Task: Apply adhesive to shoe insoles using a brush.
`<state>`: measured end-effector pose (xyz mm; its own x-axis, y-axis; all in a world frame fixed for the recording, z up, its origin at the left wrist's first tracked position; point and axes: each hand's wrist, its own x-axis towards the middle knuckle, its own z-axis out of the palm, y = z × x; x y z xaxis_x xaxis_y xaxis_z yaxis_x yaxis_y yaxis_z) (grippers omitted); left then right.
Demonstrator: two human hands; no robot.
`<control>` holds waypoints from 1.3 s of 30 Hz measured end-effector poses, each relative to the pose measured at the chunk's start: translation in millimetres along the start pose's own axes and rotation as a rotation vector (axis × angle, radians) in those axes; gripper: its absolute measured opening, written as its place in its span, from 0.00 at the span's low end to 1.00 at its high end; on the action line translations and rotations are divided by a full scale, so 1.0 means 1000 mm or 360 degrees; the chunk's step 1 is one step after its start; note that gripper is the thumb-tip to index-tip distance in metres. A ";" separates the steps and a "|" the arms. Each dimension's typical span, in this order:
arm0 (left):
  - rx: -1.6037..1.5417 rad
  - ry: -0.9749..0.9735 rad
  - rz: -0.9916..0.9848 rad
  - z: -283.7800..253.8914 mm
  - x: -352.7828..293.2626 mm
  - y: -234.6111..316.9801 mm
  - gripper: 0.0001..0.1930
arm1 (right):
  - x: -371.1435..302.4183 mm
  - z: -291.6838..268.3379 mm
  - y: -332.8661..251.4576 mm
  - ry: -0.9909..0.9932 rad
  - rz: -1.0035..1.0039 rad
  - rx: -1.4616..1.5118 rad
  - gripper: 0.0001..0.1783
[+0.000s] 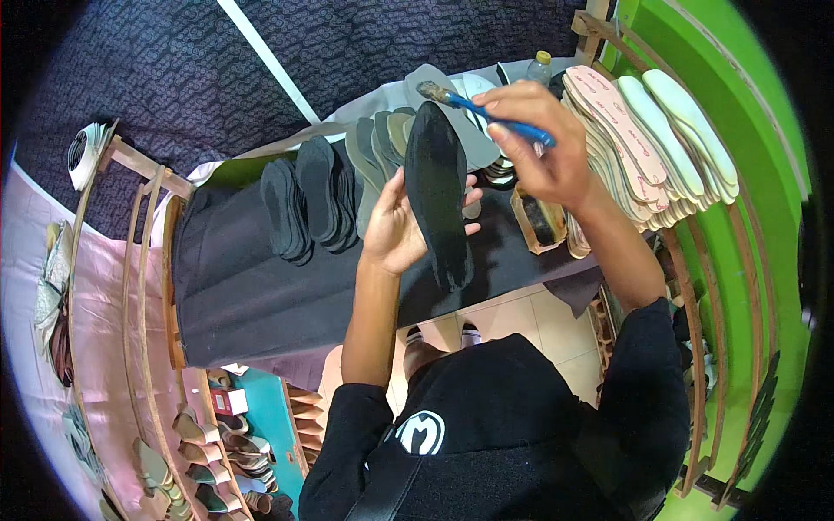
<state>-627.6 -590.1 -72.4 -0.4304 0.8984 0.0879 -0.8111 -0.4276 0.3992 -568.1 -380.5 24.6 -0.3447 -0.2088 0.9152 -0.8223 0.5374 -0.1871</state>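
A black shoe insole (437, 191) stands lengthwise over the table, toe end pointing away from me. My left hand (391, 227) supports it from beneath, its fingertips showing past the right edge. In my right hand (549, 143) is a brush with a blue handle (526, 131), pinched between thumb and fingers. The worn, caked bristles (432, 90) are near the insole's far end; whether they touch it I cannot tell. Below my right wrist, a cut-open container (540, 224) with dark, stained insides sits on the table.
Dark cloth covers the table (261, 300). Stacks of black insoles (326, 191) stand left, grey pieces (369, 148) behind my left hand, pale insoles (621, 139) on the right. A yellow-capped bottle (539, 68) is at the back. Wooden rails (148, 304) run along both sides.
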 end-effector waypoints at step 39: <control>-0.0374 -0.0270 -0.0065 -0.045 -0.008 0.057 0.33 | -0.017 0.062 -0.007 -0.0507 0.0011 -0.0018 0.32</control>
<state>-687.9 -626.0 -91.4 -0.3393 0.9108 0.2353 -0.9043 -0.3847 0.1851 -584.5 -431.3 -12.1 -0.4763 -0.4495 0.7557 -0.8148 0.5486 -0.1873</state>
